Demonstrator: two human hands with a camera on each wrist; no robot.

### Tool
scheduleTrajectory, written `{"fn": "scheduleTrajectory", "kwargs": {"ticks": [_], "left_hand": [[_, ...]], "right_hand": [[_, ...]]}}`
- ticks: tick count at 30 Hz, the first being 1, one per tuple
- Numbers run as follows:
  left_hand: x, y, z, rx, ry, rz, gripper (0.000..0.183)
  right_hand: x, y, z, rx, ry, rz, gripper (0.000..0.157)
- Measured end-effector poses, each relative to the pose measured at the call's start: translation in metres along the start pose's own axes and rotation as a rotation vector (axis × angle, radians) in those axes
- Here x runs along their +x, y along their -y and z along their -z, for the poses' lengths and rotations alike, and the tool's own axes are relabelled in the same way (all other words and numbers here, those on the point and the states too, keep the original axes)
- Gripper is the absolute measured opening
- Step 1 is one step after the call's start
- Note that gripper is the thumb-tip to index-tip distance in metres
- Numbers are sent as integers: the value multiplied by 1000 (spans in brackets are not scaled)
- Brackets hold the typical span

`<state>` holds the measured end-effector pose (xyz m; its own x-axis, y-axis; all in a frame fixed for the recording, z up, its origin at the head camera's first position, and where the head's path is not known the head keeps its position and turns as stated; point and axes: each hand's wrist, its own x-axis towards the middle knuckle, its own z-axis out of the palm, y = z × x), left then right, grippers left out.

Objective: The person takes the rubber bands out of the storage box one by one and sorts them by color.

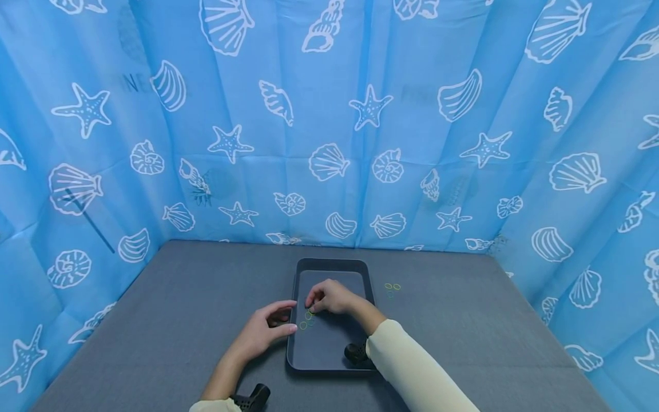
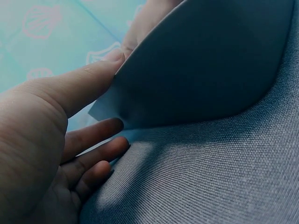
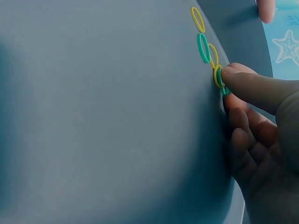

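Note:
A dark grey rectangular tray (image 1: 329, 355) lies on the table in front of me. Inside it, near the left wall, several small yellow and green rubber bands (image 1: 303, 325) form a loose line. My right hand (image 1: 332, 297) reaches over the tray and pinches at the far end of this line; in the right wrist view its thumb and index finger meet at a yellow band (image 3: 218, 76) and a green one. Another green band (image 3: 203, 48) lies close by. On the tray's left side, my left hand (image 1: 262, 332) touches the rim with thumb and index finger, other fingers loosely bent outside.
To the right of the tray, two yellow bands (image 1: 397, 286) and a green band (image 1: 390, 294) lie on the grey tabletop (image 1: 216, 286). A blue curtain (image 1: 329, 194) printed with shells and starfish surrounds the table. Black devices (image 1: 355, 352) sit at both wrists.

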<state>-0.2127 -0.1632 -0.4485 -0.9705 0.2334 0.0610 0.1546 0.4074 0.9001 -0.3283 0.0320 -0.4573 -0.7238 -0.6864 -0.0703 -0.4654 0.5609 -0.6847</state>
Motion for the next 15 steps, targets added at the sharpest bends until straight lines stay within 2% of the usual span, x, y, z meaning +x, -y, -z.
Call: {"fn": "scheduleTrajectory", "kwargs": {"ticks": [15], "left_hand": [[-1,-2,1,0,-1,-3,55]], "right_hand": [[0,2,-2,-64,-26,14,7]]}}
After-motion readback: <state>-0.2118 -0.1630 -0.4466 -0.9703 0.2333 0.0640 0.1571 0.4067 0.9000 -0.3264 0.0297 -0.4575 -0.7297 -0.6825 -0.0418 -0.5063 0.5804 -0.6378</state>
